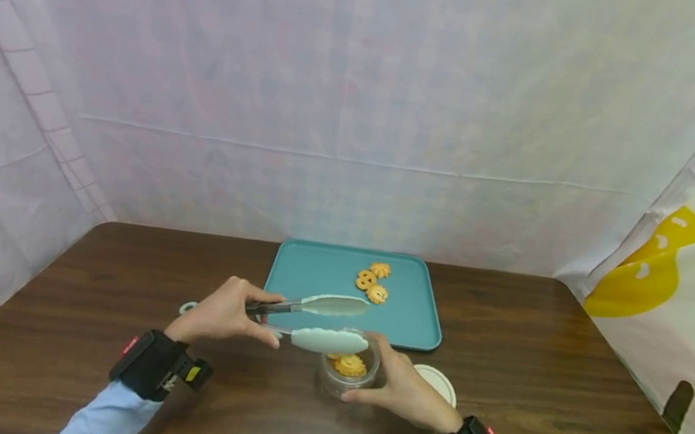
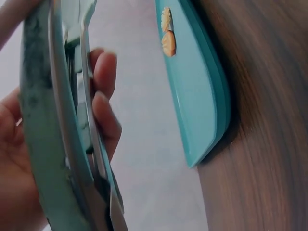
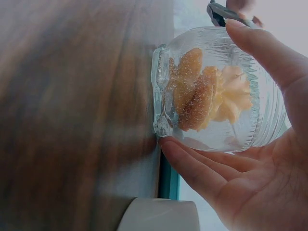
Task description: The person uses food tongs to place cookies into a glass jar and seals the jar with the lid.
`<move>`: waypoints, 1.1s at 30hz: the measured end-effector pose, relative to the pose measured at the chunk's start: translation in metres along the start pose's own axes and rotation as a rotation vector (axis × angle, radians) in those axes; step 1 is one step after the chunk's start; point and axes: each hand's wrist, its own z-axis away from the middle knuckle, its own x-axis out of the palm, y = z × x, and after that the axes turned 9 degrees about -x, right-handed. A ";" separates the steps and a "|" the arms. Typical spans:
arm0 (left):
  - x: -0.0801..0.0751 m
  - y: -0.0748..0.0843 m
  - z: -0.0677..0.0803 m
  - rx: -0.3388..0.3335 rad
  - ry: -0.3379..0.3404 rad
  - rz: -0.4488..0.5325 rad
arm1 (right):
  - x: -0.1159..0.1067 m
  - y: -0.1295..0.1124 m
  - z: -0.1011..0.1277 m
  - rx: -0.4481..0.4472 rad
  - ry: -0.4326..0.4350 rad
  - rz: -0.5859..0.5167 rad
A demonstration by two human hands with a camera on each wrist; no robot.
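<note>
My left hand grips a pair of tongs by the handle, their pale tips spread apart over a small glass jar. In the left wrist view the tongs fill the left side with my fingers curled round them. My right hand cups the jar, which stands on the table and holds several golden cookies. Behind it a teal tray carries three more cookies.
A white round lid lies on the dark wooden table just right of the jar. Pale cloth walls close in the back and sides. A yellow shape shows on the right cloth.
</note>
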 end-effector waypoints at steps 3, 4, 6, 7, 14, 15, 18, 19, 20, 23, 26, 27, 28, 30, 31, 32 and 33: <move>0.001 0.000 -0.003 -0.042 0.062 0.000 | 0.000 0.000 0.000 0.029 -0.010 0.001; 0.001 0.000 -0.004 -0.050 0.081 -0.001 | 0.000 0.000 0.000 0.032 -0.013 0.000; 0.002 0.000 -0.007 -0.059 0.119 -0.014 | 0.000 0.000 0.000 0.030 -0.012 0.005; 0.002 0.000 -0.009 -0.063 0.135 -0.019 | 0.000 0.000 0.000 0.025 -0.010 0.007; 0.011 -0.003 -0.022 -0.097 0.202 -0.049 | -0.001 0.000 -0.001 0.014 -0.012 0.004; 0.013 -0.004 -0.024 -0.106 0.204 -0.051 | -0.001 0.000 -0.001 0.014 -0.013 0.005; 0.018 -0.007 -0.032 -0.128 0.215 -0.066 | -0.001 -0.001 -0.001 0.011 -0.011 0.010; 0.019 -0.008 -0.034 -0.136 0.214 -0.071 | -0.001 -0.001 -0.001 0.009 -0.010 0.011; 0.020 -0.009 -0.037 -0.144 0.220 -0.070 | 0.000 -0.001 -0.001 0.005 -0.008 0.014; 0.024 -0.012 -0.045 -0.165 0.226 -0.087 | 0.000 -0.001 -0.001 -0.001 -0.006 0.016; 0.029 -0.012 -0.053 -0.184 0.217 -0.107 | 0.000 -0.001 -0.001 -0.005 -0.002 0.022; 0.030 -0.012 -0.055 -0.191 0.211 -0.116 | 0.000 -0.001 -0.001 -0.005 -0.003 0.021; 0.031 -0.011 -0.058 -0.198 0.207 -0.122 | 0.000 -0.001 -0.001 -0.006 -0.002 0.024; 0.034 -0.010 -0.062 -0.207 0.199 -0.132 | -0.001 0.000 -0.002 -0.007 -0.001 0.023; 0.036 -0.008 -0.064 -0.210 0.197 -0.135 | -0.001 0.000 -0.002 -0.008 -0.001 0.022; 0.037 -0.007 -0.066 -0.212 0.196 -0.132 | -0.001 0.000 -0.002 -0.008 -0.002 0.020; 0.038 -0.007 -0.068 -0.214 0.197 -0.133 | -0.001 0.000 -0.002 -0.007 -0.002 0.017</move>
